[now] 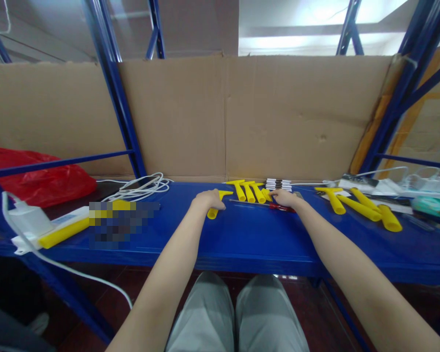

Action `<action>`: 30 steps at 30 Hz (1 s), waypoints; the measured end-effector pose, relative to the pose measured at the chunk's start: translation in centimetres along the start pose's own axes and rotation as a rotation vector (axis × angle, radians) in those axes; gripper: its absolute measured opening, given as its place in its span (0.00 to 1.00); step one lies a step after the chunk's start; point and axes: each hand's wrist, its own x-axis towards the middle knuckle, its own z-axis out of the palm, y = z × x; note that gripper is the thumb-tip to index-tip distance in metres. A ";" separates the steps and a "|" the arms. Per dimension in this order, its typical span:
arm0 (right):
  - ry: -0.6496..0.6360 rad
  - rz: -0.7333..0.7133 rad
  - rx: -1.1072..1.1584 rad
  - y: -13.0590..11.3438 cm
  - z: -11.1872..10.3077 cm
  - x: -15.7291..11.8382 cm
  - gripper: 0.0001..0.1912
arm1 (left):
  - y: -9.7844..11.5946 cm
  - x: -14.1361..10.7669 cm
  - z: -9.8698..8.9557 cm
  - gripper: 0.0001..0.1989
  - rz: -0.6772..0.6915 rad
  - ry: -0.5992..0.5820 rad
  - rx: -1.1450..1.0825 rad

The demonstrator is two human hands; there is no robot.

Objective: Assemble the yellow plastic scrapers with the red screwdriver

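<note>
My left hand (207, 199) is closed around a yellow T-shaped piece (212, 213), whose round tubular end points toward me. To the right, my right hand (284, 197) has its fingers at another yellow piece (267, 194), partly covered by them; it seems pinched. Between the hands several like yellow T-shaped pieces (248, 192) lie side by side in a row, tube ends facing me. A screwdriver with a red handle (280, 208) and a long thin shaft lies just in front of the row, near my right hand.
White-and-black stacked strips (278, 185) lie behind my right hand. More yellow pieces (364, 209) rest at the right. At the left are a white power strip (68, 220), a coiled white cable (146, 187) and a red bag (40, 178). Cardboard (176, 117) stands behind the blue shelf (256, 244).
</note>
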 end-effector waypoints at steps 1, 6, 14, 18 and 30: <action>0.004 0.002 0.004 -0.1 -0.1 -0.2 0.17 | -0.1 -0.2 -0.1 0.31 0.020 -0.056 -0.010; 0.027 0.070 -0.016 -1.5 -0.9 -1.6 0.17 | -0.4 -0.2 0.0 0.29 0.052 -0.082 -0.063; 0.042 0.153 -0.075 -3.0 -2.1 -3.2 0.22 | -0.5 3.1 2.5 0.23 0.013 0.266 -0.134; 0.075 0.160 -0.117 -3.3 -2.5 -3.4 0.20 | -0.7 4.0 3.4 0.24 -0.043 0.294 -0.192; 0.110 0.176 -0.103 -4.0 -2.8 -4.0 0.20 | 0.4 4.5 3.6 0.22 -0.094 0.340 -0.316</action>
